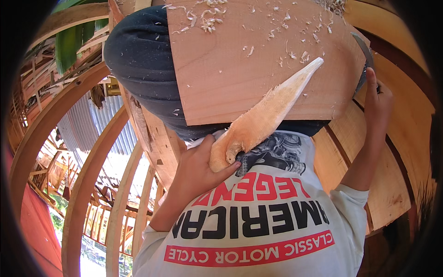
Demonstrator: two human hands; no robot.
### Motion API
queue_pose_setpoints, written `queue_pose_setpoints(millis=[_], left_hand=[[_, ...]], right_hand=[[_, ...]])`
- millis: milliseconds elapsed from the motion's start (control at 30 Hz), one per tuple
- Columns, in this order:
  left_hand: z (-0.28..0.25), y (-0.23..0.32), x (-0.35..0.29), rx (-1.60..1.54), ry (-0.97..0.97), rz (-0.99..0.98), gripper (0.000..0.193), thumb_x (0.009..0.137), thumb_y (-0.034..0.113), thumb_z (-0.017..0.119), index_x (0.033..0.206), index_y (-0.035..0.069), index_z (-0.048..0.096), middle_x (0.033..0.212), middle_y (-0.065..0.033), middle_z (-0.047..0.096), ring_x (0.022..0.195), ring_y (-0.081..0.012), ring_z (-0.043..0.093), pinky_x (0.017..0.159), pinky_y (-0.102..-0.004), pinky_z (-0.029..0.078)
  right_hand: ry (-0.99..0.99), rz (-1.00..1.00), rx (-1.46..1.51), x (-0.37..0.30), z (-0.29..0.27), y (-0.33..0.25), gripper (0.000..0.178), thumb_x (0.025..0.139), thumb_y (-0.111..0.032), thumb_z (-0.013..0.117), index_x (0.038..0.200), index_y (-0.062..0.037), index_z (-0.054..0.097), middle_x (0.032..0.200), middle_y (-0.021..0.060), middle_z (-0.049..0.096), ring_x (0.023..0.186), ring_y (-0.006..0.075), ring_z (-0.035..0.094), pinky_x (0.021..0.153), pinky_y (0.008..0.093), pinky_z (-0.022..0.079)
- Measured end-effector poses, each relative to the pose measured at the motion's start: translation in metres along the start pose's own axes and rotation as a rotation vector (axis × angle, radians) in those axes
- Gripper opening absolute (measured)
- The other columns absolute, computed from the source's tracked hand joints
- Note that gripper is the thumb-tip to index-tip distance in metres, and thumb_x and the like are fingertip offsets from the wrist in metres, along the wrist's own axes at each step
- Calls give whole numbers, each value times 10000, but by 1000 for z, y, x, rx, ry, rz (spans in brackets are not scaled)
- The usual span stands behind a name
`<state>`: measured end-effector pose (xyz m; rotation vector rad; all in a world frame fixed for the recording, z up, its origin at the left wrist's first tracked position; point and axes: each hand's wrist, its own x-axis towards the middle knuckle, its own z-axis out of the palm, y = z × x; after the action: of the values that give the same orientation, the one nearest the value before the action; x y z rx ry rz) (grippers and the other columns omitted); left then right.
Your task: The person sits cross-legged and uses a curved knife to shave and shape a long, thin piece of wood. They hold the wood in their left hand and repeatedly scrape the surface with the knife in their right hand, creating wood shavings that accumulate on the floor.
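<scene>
My left hand (199, 162) is closed round the rounded, notched end of a partly carved wooden piece (272, 108). The piece is pale and leaf-shaped, and its narrow tip points away to the right, over a flat wooden board (221, 78). That board lies across my lap and is strewn with shavings. At the board's right edge, my right hand (379, 94) grips a knife with a curved grey blade (363, 47). The blade points away from me, apart from the carved piece. Most of the knife's handle is hidden in my fingers.
Curled wood shavings (210, 23) lie mostly toward the board's far side. My dark-clothed knee (138, 60) sticks out to its left. Wooden planks (369, 161) run along the right. Curved wooden slats (90, 180) stand on the left, with corrugated metal sheets (99, 122) beyond.
</scene>
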<state>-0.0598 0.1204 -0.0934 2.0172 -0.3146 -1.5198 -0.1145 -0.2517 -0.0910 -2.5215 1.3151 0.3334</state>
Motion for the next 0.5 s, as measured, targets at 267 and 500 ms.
queue_pose_setpoints(millis=[267, 500], left_hand=[[-33, 34, -13, 98, 208, 4, 534, 699, 443, 748, 950, 19, 541, 753, -212, 634, 717, -378, 648, 653, -393, 502], [-63, 95, 3, 227, 655, 217, 539, 674, 388, 797, 979, 19, 548, 798, -194, 628, 765, -367, 631, 632, -394, 484]], right_hand=[[-30, -237, 523, -37, 31, -48, 502, 856, -427, 643, 703, 43, 563, 507, 64, 363, 525, 80, 360, 461, 283, 333], [-309, -256, 930, -20, 12, -69, 381, 874, -258, 661, 620, -30, 489, 538, -75, 356, 531, 23, 298, 445, 255, 223]])
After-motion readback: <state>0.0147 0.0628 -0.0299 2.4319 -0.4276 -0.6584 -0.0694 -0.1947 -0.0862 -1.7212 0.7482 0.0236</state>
